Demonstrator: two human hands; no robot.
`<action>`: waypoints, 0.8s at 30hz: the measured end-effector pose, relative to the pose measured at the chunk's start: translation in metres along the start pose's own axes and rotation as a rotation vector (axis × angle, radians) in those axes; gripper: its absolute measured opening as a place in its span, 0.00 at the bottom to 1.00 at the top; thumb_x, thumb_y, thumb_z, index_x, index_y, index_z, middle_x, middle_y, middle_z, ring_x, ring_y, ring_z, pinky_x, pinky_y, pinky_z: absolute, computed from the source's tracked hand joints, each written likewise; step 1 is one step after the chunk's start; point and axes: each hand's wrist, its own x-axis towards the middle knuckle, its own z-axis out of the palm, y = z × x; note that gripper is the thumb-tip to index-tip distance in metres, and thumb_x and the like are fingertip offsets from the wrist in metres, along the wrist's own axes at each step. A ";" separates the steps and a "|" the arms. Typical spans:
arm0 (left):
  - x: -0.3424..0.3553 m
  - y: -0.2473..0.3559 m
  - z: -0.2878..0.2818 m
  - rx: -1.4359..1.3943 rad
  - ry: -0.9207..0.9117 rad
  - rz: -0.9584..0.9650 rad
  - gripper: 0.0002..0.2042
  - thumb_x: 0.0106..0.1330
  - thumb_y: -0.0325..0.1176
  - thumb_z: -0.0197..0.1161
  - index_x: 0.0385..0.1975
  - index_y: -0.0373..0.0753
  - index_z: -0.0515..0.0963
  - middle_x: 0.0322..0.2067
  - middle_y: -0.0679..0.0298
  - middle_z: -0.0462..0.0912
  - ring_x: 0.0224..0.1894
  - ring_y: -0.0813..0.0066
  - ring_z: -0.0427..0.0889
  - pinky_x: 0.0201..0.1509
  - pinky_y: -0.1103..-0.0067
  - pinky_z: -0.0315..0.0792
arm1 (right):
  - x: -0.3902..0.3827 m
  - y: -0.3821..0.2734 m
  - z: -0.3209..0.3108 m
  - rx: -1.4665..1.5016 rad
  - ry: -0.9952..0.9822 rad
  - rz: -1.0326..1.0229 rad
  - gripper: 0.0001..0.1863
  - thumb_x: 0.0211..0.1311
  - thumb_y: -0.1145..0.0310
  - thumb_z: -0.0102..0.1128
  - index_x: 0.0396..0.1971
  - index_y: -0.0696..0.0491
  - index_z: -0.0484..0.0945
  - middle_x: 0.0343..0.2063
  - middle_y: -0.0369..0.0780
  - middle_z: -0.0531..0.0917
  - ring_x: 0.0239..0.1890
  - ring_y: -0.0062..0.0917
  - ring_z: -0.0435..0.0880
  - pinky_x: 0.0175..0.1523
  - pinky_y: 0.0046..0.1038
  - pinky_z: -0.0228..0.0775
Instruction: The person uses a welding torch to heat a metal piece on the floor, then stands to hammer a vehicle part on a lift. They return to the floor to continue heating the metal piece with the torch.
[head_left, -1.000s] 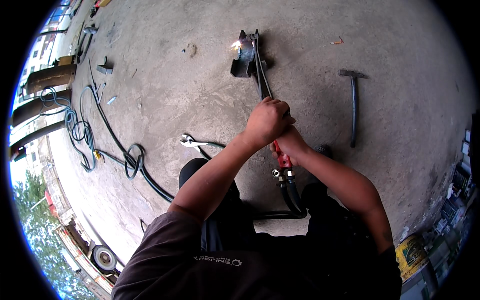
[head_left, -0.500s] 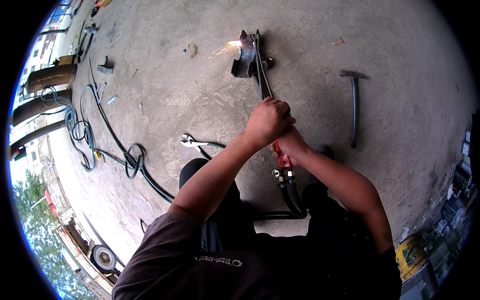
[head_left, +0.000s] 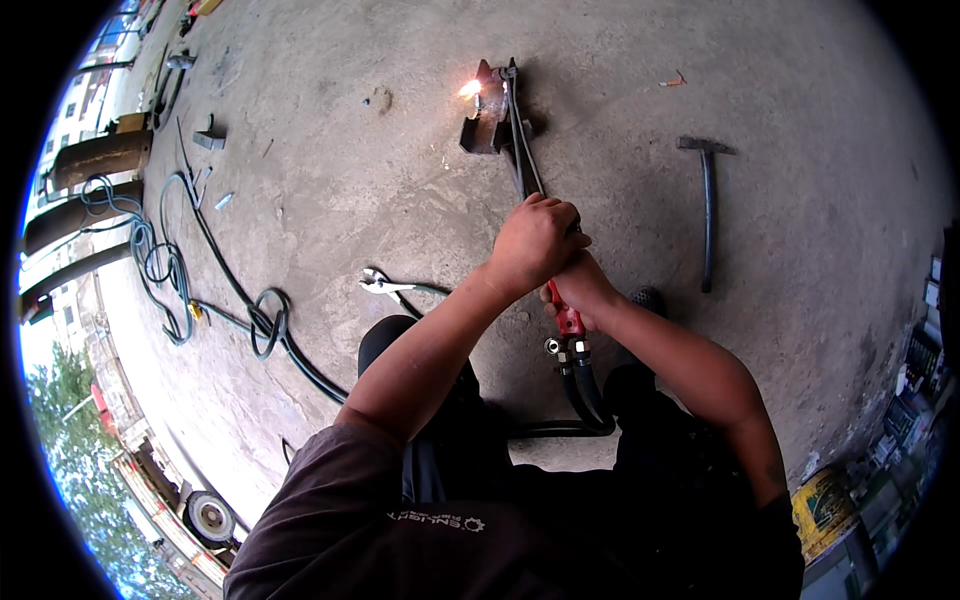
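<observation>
My left hand is closed over the front of a cutting torch, where its long metal tubes run forward from the grip. Just behind and partly under it, my right hand wraps round the red handle. At the far end, the torch head lies against a piece of dark steel channel on the concrete. A bright orange-white glow burns at the left side of that steel. Two black hoses leave the back of the handle. My fingers hide the middle of the torch.
A long-handled hammer lies to the right. Locking pliers rest on the floor near my left knee. Coiled hoses stretch across the left, past a small metal block. A yellow bucket stands at the lower right.
The spray of sparks on the left has shrunk to a compact glow, with a few small bright specks lower on the floor. Both hands keep their hold and have barely moved.
</observation>
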 end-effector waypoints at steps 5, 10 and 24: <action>0.000 0.000 0.000 0.000 -0.005 0.020 0.11 0.55 0.36 0.71 0.28 0.34 0.80 0.31 0.53 0.81 0.39 0.50 0.79 0.49 0.64 0.74 | -0.001 -0.001 -0.001 0.010 -0.015 -0.006 0.06 0.71 0.69 0.48 0.34 0.55 0.67 0.18 0.37 0.73 0.15 0.23 0.73 0.19 0.29 0.67; -0.001 0.001 0.000 0.004 -0.013 0.009 0.11 0.55 0.36 0.71 0.28 0.34 0.80 0.31 0.53 0.81 0.40 0.50 0.79 0.49 0.64 0.74 | -0.003 -0.002 0.001 0.007 -0.010 -0.007 0.06 0.71 0.68 0.48 0.34 0.55 0.67 0.17 0.37 0.72 0.15 0.24 0.73 0.18 0.29 0.66; -0.001 -0.004 0.005 0.049 0.027 0.183 0.07 0.58 0.33 0.67 0.24 0.37 0.77 0.27 0.58 0.80 0.37 0.56 0.80 0.48 0.67 0.73 | -0.010 -0.005 0.003 -0.043 0.004 -0.006 0.08 0.71 0.68 0.46 0.31 0.54 0.68 0.16 0.37 0.73 0.12 0.21 0.73 0.18 0.26 0.67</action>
